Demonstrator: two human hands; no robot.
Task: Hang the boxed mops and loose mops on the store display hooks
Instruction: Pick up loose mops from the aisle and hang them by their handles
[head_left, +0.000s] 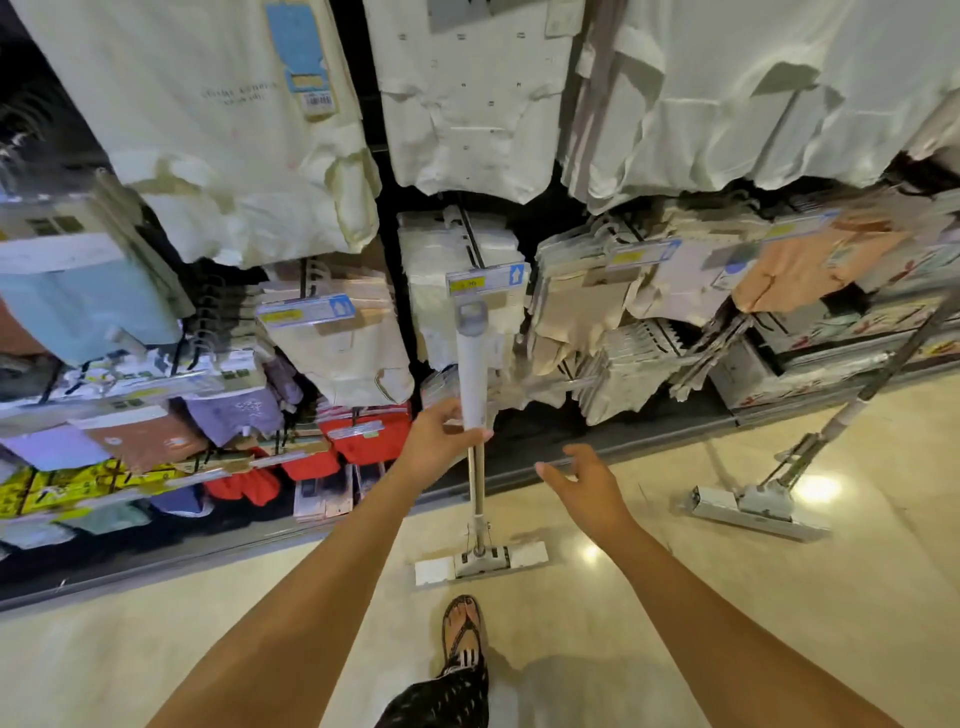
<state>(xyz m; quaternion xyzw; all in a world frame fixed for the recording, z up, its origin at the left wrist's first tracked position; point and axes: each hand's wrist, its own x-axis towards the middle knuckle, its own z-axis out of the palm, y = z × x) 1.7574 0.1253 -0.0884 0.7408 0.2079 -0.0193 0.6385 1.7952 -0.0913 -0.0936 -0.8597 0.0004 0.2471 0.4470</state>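
A loose flat mop (474, 374) stands upright in front of the display. Its grey hanging loop sits just below a hook's price tag (485, 278); whether it is on the hook I cannot tell. Its white head (480, 561) rests on the floor. My left hand (441, 436) grips the lower end of the white handle sleeve. My right hand (584, 480) hovers to the right of the pole with fingers spread, holding nothing. A second loose mop (758, 499) leans against the shelving at the right, its head on the floor.
Display hooks carry packaged cloths and textiles (332, 338) from left to right, with large white fabric items (457, 93) hanging above. A dark shelf base (311, 525) runs along the shiny beige floor. My sandalled foot (462, 631) stands just behind the mop head.
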